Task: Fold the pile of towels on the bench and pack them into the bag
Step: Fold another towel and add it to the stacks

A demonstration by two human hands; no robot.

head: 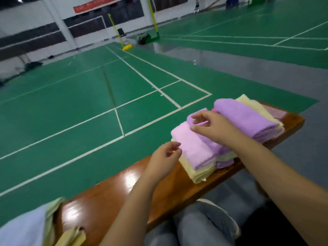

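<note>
The folded towels (pixel 195 150) are lying in the lower right of the frame on the bench (pixel 110 196), their long axis running toward the person. The right hand (pixel 213 128) is hovering over them, nearer, with fingers loosely curled and grasping nothing. The left hand (pixel 163 157), also loosely curled and holding nothing, is waiting just beside their left edge. The bag (pixel 26 228) is lying at the lower left.

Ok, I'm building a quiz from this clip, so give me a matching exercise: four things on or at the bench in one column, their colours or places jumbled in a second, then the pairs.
Things:
1. left hand
2. right hand
3. bag
4. bench

Descriptions:
A. glossy brown wood
B. white, at the bench's near left end
C. over the purple towels
D. beside the pale pink folded towel

Pairs: 1-D, 2-C, 3-B, 4-A
</note>
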